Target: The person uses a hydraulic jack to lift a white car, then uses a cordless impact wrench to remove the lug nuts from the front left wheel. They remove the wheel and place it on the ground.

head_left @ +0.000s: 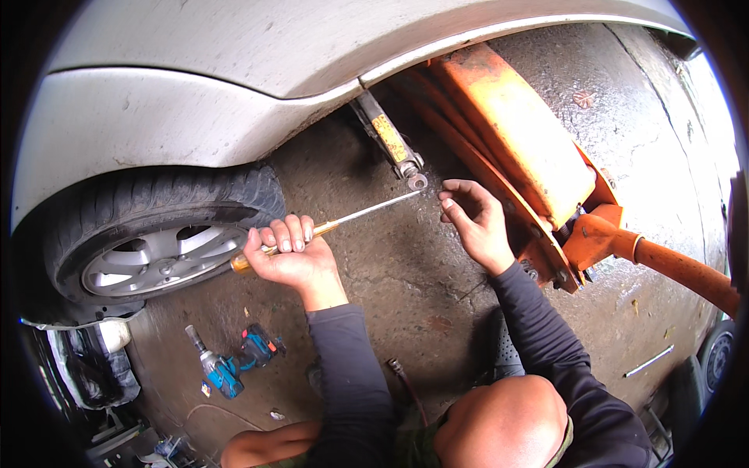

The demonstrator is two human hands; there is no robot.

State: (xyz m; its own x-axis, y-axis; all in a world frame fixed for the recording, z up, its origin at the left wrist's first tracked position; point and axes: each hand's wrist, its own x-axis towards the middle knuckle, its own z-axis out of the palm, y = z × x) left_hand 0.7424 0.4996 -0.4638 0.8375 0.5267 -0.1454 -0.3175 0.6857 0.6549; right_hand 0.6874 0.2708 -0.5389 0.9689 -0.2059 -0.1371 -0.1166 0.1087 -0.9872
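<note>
Grubby floor (437,324) all round us. We've got an amber-handled screwdriver (326,227) mid-view (our clock centre), left hand (292,253) wrapped round it, tip right by the scissor jack (390,139) at 1 o'clock. Our right hand (474,222) at 3 has loosely curled fingers, thumb apart. Orange floor jack (515,132) crowds it at 2; wheel (165,267) blocks 9, impact wrench (222,374) lies at 7.

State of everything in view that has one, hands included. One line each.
Left hand: closed around the screwdriver handle
Screwdriver: held, tip by the small jack's ring; contact unclear
Right hand: fingers partly curled, no held object visible
Small jack: partly hidden under the sill
Orange jack: partly under the car
Wheel: in the arch
Impact wrench: lying on the floor
Metal rod: lying on the floor
</note>
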